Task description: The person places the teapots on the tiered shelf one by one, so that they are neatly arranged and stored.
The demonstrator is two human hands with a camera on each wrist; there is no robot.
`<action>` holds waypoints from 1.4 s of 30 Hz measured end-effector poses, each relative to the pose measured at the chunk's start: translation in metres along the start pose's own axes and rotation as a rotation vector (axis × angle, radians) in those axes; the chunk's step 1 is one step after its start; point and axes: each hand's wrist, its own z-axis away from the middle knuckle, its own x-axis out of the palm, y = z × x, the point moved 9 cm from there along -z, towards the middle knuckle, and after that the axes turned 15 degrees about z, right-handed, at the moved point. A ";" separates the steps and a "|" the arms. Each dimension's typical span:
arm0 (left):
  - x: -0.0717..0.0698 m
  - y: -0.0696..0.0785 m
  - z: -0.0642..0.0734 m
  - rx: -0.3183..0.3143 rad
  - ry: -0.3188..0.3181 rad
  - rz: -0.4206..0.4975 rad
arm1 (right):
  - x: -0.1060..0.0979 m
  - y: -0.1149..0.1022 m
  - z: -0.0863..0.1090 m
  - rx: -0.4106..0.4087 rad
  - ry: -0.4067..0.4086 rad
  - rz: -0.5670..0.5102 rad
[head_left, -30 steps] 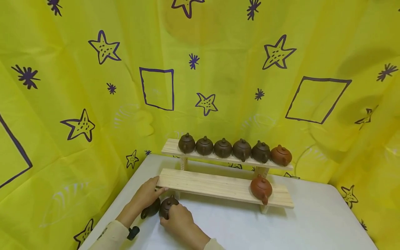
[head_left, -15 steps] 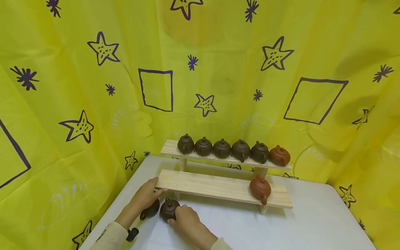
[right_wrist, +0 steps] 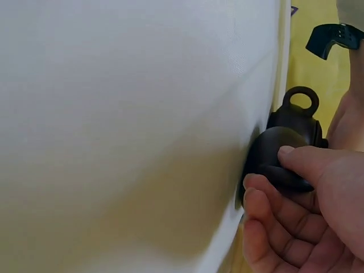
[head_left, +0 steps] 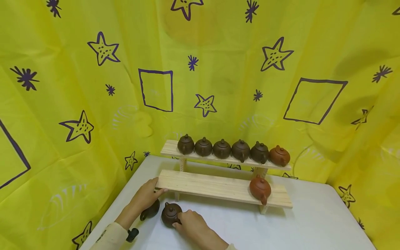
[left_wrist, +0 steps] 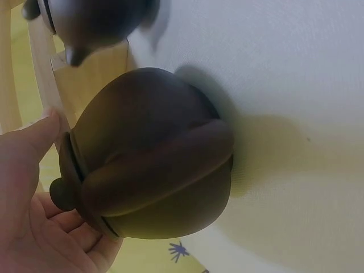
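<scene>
My right hand (head_left: 195, 227) pinches the handle side of a dark brown teapot (head_left: 171, 214), which stands in front of the lower shelf. In the right wrist view the thumb presses on this teapot (right_wrist: 276, 151) and the fingers curl below. My left hand (head_left: 146, 195) holds the left end of the lower wooden shelf (head_left: 203, 182), its thumb along the front edge. A second dark teapot (head_left: 151, 210) stands under that hand, partly hidden. In the left wrist view its handle (left_wrist: 165, 170) faces the camera, with the fingers behind its lid.
The upper shelf (head_left: 170, 147) bears a row of several dark teapots (head_left: 222, 149) and a reddish-brown one (head_left: 279, 156) at the right end. An orange-red teapot (head_left: 260, 189) sits towards the right of the lower shelf. A yellow patterned curtain (head_left: 231, 41) surrounds the white table (head_left: 312, 229).
My right hand has drawn the dark teapot a little right and towards me, away from the second teapot and the shelf. The left hand stays at the shelf end.
</scene>
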 end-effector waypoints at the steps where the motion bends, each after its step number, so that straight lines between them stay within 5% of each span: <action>1: 0.000 0.000 0.000 -0.001 -0.001 0.003 | 0.000 0.002 0.002 -0.001 -0.002 -0.012; 12: -0.001 0.002 0.001 0.007 0.006 -0.011 | -0.009 0.029 0.032 -0.035 -0.020 -0.186; 20: 0.000 0.002 0.001 -0.006 -0.005 -0.014 | -0.046 0.061 0.044 -0.016 0.081 -0.249; 31: 0.003 -0.001 -0.001 -0.017 -0.016 -0.010 | -0.087 0.118 0.044 0.186 0.206 -0.301; 42: 0.003 -0.003 -0.001 -0.020 -0.019 -0.013 | -0.088 0.164 0.047 0.406 0.266 -0.209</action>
